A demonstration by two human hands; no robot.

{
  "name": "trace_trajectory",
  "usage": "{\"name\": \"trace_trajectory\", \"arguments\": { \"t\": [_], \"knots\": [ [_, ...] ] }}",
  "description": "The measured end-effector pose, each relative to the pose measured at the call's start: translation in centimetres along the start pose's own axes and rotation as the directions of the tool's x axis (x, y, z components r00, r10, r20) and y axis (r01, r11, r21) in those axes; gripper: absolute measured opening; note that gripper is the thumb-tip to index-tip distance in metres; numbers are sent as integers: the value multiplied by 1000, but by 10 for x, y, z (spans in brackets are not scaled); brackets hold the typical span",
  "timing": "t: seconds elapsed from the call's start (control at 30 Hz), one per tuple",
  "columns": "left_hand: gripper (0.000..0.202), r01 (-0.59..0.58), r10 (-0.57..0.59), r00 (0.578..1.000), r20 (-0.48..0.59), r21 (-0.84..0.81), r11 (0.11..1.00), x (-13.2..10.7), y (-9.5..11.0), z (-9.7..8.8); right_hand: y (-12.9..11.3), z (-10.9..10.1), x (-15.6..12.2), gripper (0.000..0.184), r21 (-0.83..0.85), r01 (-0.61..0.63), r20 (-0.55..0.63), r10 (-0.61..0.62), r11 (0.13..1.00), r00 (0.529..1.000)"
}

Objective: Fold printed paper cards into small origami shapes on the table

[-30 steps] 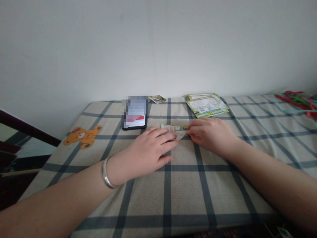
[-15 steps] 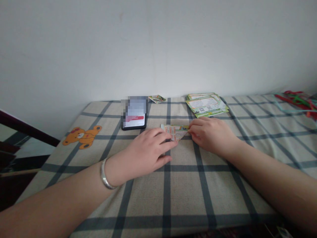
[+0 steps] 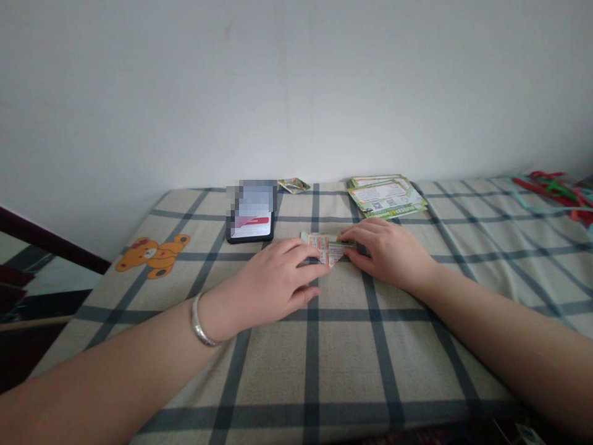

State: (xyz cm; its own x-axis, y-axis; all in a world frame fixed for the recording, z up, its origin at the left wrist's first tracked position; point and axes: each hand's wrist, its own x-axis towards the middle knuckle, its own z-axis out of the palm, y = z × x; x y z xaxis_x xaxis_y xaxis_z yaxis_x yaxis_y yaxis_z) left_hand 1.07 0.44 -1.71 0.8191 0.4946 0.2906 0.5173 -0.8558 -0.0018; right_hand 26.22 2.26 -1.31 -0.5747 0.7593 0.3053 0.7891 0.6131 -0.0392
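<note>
A small printed paper sheet (image 3: 328,246), partly folded to a slanting edge, lies flat on the checked tablecloth (image 3: 343,364). My left hand (image 3: 278,281), with a silver bangle on its wrist, rests palm down on the paper's left side. Its fingers are spread, and some of them press on the sheet. At the right end of the paper, the fingertips of my right hand (image 3: 393,253) lie on it, with thumb and forefinger apart. That end of the sheet is partly hidden under the fingers.
A phone (image 3: 252,213) with a lit, partly blurred screen leans behind my left hand. Beside it lies a small folded paper piece (image 3: 295,185). Several green-edged leaflets (image 3: 386,196) are stacked behind my right hand. Red and green strips (image 3: 556,188) lie far right.
My right hand has moved slightly left, from pinching the paper's right tip to laying its fingers over that end. My left hand has hardly moved.
</note>
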Motion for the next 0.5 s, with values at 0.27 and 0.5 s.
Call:
{"name": "trace_trajectory", "arguments": {
  "t": [0.27,0.5],
  "knots": [
    [30,-24,24,1000,-10,22,999,2,-3,0,3,-3,0,17,77,2,-50,2,997,999],
    [26,-48,52,998,-43,72,996,3,-3,-2,3,-7,0,18,69,-1,-30,3,998,1000]
  ]
}}
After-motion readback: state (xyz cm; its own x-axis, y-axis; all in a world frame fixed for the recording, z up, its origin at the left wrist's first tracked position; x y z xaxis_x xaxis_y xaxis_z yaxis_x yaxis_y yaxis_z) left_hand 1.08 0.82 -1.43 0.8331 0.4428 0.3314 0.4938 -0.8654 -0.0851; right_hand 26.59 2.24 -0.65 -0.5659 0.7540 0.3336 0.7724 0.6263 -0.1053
